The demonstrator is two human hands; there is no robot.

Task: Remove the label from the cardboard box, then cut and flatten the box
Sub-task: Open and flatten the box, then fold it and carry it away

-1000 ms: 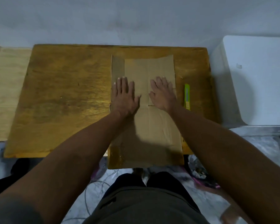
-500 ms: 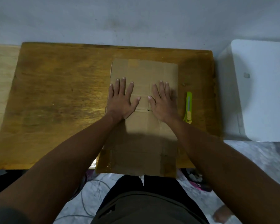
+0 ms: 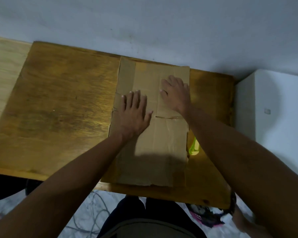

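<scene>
The cardboard box lies flattened on the wooden table, right of centre, its near edge close to the table's front edge. My left hand presses flat on its left half with fingers spread. Farther back, my right hand lies palm down on the right half near the right edge. A yellow-green box cutter lies just right of the cardboard, mostly hidden by my right forearm. No label shows on the cardboard.
A white cabinet stands against the table's right side. A paler wooden surface adjoins on the left. Cables and dark clutter lie on the floor below the front edge. A wall runs behind.
Both hands stay flat on the cardboard; the right has slid farther back and right, the left toward the left edge. The camera view has tilted, and my forearm now covers most of the cutter.
</scene>
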